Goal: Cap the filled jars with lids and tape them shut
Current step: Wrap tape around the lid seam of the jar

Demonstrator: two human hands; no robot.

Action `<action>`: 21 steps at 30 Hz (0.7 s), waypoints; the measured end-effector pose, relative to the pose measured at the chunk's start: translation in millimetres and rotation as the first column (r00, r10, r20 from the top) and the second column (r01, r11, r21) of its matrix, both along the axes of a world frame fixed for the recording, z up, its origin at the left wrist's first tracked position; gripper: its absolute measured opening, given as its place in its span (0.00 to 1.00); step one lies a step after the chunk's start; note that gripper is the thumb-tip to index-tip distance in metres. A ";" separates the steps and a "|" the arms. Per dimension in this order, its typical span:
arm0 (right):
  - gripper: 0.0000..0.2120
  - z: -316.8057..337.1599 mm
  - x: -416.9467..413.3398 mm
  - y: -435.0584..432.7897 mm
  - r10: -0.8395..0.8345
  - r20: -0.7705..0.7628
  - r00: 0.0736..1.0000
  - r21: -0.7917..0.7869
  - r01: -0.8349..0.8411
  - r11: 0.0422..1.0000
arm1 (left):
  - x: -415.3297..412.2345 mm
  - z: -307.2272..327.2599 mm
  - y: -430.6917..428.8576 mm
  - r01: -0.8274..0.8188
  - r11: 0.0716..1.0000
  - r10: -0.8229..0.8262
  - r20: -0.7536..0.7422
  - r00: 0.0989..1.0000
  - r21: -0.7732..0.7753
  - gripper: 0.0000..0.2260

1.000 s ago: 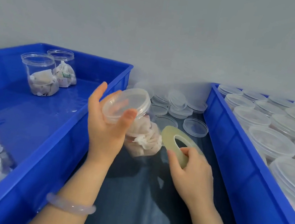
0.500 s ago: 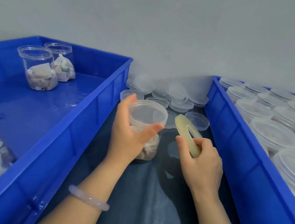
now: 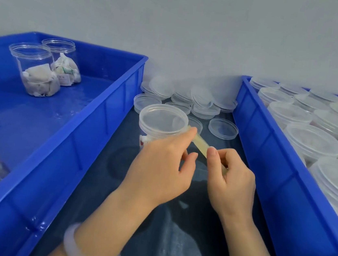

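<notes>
Taping step in hand. The capped jar (image 3: 161, 124) stood upright on the dark surface (image 3: 181, 242) between two blue crates, with no tape visible on it. The right hand (image 3: 233, 178) had its grip clamped on the tape roll (image 3: 201, 144), just beside the lid. The left hand (image 3: 158, 169) pinched the roll's far edge, probably seeking the free end. Next move: peel a length and lay it over the lid seam without folding. Loose lids (image 3: 223, 128) lay behind. Unlidded filled jars (image 3: 35, 71) stood in the left crate (image 3: 91, 131). The left hand hid most of the jar's body.

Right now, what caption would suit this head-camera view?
Left hand and right hand grip a yellowish tape roll beside a lidded jar, loose lids piled behind.
</notes>
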State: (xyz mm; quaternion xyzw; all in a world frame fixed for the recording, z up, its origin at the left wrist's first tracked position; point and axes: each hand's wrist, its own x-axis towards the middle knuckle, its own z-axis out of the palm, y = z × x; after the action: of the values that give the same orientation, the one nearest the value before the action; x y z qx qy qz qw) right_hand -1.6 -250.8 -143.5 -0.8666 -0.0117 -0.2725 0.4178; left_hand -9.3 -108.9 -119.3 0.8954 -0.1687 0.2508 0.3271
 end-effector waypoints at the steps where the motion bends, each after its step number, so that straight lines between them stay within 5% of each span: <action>1: 0.27 0.3 0.2 -1.2 -0.003 0.008 1.000 0.001 0.003 1.000 | 1.0 -1.6 0.2 0.005 1.000 -0.005 -0.013 1.000 -0.013 0.18; 9: 0.25 4.2 -1.9 -3.9 0.012 -0.036 0.999 -0.054 -0.014 0.998 | 3.5 -9.8 -1.8 -0.032 0.972 0.047 0.059 0.997 -0.234 0.05; 21: 0.21 7.1 -4.8 -3.7 0.069 -0.049 0.996 -0.056 -0.072 0.996 | 5.1 -13.1 -2.7 0.016 0.914 -0.024 -0.016 1.000 -0.405 0.04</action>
State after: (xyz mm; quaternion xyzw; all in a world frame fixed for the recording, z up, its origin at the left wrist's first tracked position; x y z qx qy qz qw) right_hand -6.4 -254.5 -136.3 -0.8834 -0.0403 -0.2369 0.4023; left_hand -4.2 -111.6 -132.3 0.8089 -0.1189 0.2678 0.5097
